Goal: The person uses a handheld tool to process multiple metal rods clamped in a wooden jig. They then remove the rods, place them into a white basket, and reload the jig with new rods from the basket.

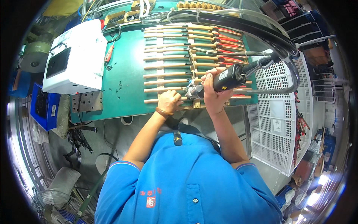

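Several long, slim wooden rods [160, 58] lie side by side across the workbench, with small black pieces and red parts [233, 59] along their right portions. My right hand [213, 91] is wrapped round a black power screwdriver [228, 77], with its metal head pointing left over the nearer rods. Beside that metal head [194, 91], my left hand [169, 100] is closed, its curled fingers lying over the nearest rod. Whatever its fingertips pinch is hidden. A brown bangle circles the left wrist.
A white boxy machine [76, 59] stands on the green bench top [126, 80] at left, near a red-handled screwdriver [109, 53] and scattered black bits. Thick black cables [231, 21] arch overhead. White perforated crates [272, 127] stand at right; a blue bin [44, 108] is at left.
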